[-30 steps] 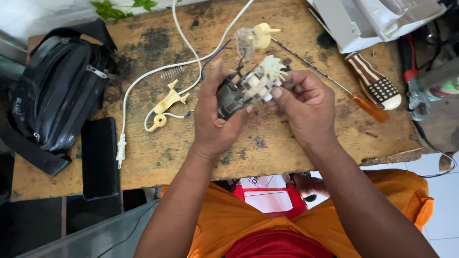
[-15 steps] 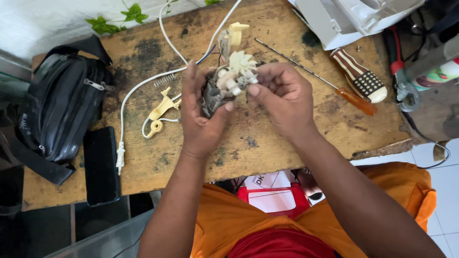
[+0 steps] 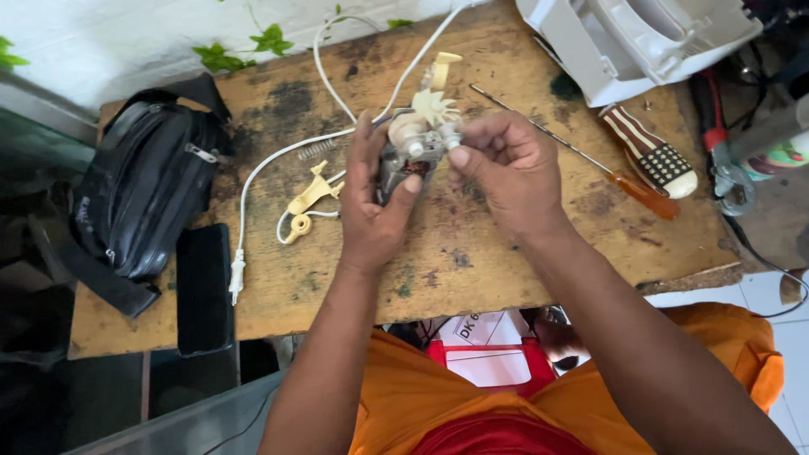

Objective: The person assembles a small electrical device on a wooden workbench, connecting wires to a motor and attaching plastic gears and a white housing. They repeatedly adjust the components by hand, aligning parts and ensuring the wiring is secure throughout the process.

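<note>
A: Where the worn wooden surface [image 3: 506, 244] fills the view, what lies on it, biggest first?

B: A black bag [image 3: 143, 198] at the left edge, and a white plastic housing [image 3: 624, 42] at the far right corner. Just beside the bag, at the near edge, lies a black phone [image 3: 202, 286]. A white cord [image 3: 278, 160] loops across the middle, its plug [image 3: 237, 276] near the phone. Right of centre lies a screwdriver [image 3: 649, 164] with a striped handle, and beside it a thinner one with an orange handle [image 3: 645, 194].

A: And the hands?

B: Both are raised over the middle of the surface, around a small motor [image 3: 404, 156]. The left hand [image 3: 375, 202] has its grip clenched on the motor body, thumb on the near side, fingers behind. The right hand [image 3: 506, 168] pinches the motor's right end with thumb and fingertips, close to the cream fan wheel [image 3: 434, 108] on top.

A: So the motor is off the surface?

B: Yes, held between both hands, above the cord.

A: Smaller bits?

B: A cream plastic bracket [image 3: 308, 198] lies left of the left hand, with a small spring [image 3: 316, 149] just beyond it.
</note>
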